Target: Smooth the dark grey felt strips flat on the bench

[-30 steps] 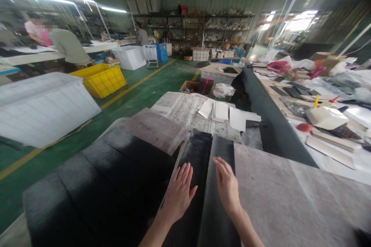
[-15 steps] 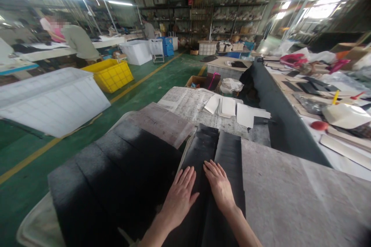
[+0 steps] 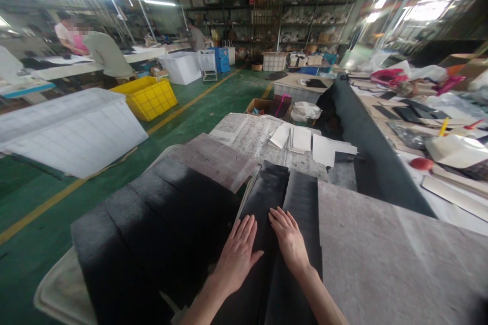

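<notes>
Both hands are down on the black material now. The left hand (image 3: 238, 251) lies flat, fingers spread, palm on the left stack of black sheets (image 3: 267, 188). The right hand (image 3: 290, 241) has come in from the right stack of black sheets (image 3: 303, 198). A second ago it sat well apart from the left hand, turned more on its edge. Now it lies palm down just beside the left hand, fingers over the seam between the two stacks.

Neither hand grips anything: both are open and flat, with nothing pinched or lifted. Since half a second ago they have barely shifted, so the closing-in looks finished and the hands are settled. My read is that this is pressing or smoothing along the seam, not picking up.

The two stacks run side by side, touching, straight out from the person. Overlapping dark felt sheets (image 3: 160, 218) lie to their left and a broad grey felt sheet (image 3: 381, 254) to their right. Beyond the far ends of the stacks, white papers (image 3: 301, 138) lie on a pale sheet. Further off, a yellow crate (image 3: 147, 97) stands on the green floor (image 3: 213, 101), and other people work at a long table on the left.
</notes>
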`<state>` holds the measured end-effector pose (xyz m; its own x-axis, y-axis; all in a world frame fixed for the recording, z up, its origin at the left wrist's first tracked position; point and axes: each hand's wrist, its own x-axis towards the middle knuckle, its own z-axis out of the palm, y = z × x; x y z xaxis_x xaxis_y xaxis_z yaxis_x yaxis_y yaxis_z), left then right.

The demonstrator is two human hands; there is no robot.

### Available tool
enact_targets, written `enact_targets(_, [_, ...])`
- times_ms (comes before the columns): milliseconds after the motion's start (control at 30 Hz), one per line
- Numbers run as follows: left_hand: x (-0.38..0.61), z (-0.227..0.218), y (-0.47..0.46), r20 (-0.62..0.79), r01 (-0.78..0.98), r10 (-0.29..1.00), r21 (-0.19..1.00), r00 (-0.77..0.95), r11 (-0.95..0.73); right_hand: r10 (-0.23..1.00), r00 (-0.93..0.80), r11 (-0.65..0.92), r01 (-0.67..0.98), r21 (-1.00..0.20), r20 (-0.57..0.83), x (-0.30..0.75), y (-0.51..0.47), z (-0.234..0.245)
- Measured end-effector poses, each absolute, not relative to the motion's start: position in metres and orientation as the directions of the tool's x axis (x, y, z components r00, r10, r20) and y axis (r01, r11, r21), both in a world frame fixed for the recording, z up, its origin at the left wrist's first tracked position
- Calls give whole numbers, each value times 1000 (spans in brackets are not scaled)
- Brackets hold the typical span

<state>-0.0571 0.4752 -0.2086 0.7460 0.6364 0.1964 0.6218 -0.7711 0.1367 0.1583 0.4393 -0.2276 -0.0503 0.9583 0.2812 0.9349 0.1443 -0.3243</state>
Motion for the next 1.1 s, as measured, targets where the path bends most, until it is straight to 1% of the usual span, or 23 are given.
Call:
enact_targets(200, [-63,-216,471,171,623,630,100,757,-776,956,-52,152,930,-334,290,158,438,-225])
enact_targets(400, [-64,-208,466,187,629,630,71,754,-774,961,-42,146,918,-370,275,158,439,-225])
enact_targets(500, [-65,-209,455,179,664,660,46,729,-746,948,-1,150,882,-446,318,161,441,-225])
enact_targets(600, [-69,-216,446,196,660,659,72,726,-748,909,96,152,828,-540,405,161,438,-218])
enact_targets(667, [-71,-219,443,212,658,663,105,718,-746,920,42,182,836,-518,390,157,431,-212])
enact_targets(733, [-72,-220,442,216,656,668,132,712,-743,948,-94,227,867,-443,304,150,423,-209])
enact_targets(800, [-73,-218,442,203,651,668,149,716,-744,963,-164,238,891,-387,216,143,416,-211])
enact_targets(933, [-78,-217,440,177,650,667,151,724,-745,978,-143,189,916,-354,153,136,412,-218])
enact_targets(1100, [-81,-217,436,167,656,672,149,721,-740,977,-151,196,918,-345,151,138,414,-217])
